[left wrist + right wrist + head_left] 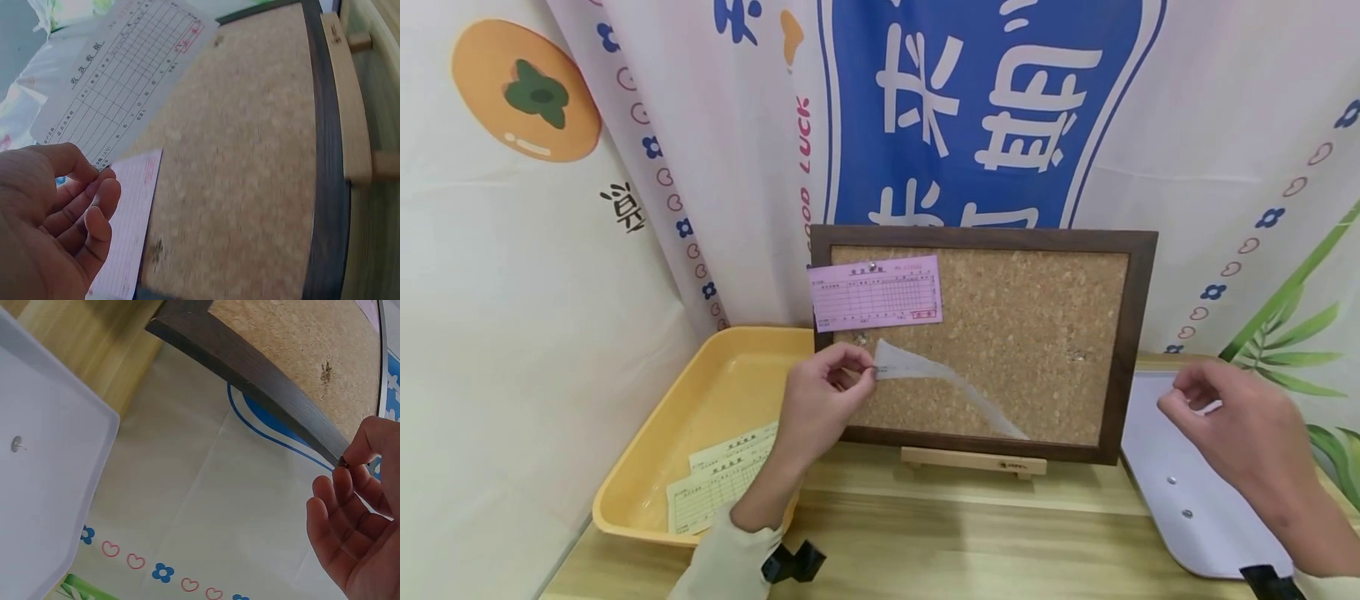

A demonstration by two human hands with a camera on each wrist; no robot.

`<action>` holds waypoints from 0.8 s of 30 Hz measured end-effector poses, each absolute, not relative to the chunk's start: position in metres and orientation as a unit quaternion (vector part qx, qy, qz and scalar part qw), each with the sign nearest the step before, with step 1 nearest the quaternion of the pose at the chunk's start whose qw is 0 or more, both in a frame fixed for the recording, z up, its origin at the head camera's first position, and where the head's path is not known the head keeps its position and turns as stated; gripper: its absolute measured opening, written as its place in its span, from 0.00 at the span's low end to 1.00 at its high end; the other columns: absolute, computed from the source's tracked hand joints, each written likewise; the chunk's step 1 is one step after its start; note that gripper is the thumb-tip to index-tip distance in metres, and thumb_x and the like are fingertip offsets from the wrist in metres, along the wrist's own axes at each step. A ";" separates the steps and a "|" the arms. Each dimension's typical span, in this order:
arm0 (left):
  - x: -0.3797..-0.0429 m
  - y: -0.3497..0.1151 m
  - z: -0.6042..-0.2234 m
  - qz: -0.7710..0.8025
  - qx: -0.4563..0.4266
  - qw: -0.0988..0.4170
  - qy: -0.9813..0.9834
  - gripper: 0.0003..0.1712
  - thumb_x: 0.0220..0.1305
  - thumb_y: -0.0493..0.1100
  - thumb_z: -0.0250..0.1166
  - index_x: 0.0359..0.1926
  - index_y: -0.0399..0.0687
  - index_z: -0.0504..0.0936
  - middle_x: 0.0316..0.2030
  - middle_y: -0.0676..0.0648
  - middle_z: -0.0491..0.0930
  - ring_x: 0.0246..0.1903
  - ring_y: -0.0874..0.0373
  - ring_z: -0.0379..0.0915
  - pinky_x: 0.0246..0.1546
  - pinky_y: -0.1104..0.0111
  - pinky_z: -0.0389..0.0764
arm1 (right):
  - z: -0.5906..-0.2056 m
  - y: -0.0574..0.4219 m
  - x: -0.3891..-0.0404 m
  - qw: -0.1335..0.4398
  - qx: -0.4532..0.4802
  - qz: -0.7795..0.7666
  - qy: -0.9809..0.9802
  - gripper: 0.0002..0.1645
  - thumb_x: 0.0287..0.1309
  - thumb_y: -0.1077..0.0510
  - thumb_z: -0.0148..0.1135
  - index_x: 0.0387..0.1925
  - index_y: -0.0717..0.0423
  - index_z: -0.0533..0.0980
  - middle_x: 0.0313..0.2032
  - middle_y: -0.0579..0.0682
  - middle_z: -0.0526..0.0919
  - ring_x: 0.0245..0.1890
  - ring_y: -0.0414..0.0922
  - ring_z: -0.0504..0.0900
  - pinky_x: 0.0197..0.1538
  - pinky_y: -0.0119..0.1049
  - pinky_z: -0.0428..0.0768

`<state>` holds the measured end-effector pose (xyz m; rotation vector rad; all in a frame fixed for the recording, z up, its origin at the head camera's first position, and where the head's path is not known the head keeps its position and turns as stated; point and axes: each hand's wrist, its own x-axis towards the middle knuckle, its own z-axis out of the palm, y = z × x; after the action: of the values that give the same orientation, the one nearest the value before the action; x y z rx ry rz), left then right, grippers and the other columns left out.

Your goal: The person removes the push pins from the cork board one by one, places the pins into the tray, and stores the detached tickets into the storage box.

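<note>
A thin white receipt slip (125, 75) is pinched at one corner between the thumb and finger of my left hand (820, 408). The slip droops to the right across the front of a dark-framed corkboard (1015, 333). On the board's upper left hangs a pink receipt slip (876, 296), with a silver thumbtack (872, 267) at its top edge. My right hand (1247, 433) is raised beyond the board's right side. Its thumb and index finger pinch a small dark metallic thumbtack (342, 462), while its other fingers curl loosely.
A yellow tray (647, 417) holding pale yellow receipt slips (715, 492) stands left of the board. To the right lies a white tray (1225, 525) with loose thumbtacks (1187, 513). A wooden stand (973, 460) supports the board on the wood-grain table (925, 533); a printed curtain (737, 167) hangs behind.
</note>
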<state>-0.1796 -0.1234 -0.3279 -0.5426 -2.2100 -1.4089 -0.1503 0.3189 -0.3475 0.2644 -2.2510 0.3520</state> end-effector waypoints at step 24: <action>-0.158 -0.237 -0.331 -0.482 -0.076 0.197 -0.850 0.03 0.62 0.30 0.67 0.37 0.37 0.82 0.28 0.44 0.83 0.22 0.51 0.81 0.19 0.69 0.79 | -0.374 0.344 -0.138 0.351 0.046 0.161 -0.921 0.06 0.42 0.58 0.68 0.25 0.48 0.78 0.22 0.45 0.82 0.22 0.34 0.75 0.22 0.26 0.66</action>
<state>-0.1578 -0.2373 -0.3308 -0.2125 -2.3807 -1.3495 -0.1378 0.3438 -0.3735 0.1192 -2.3858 0.4169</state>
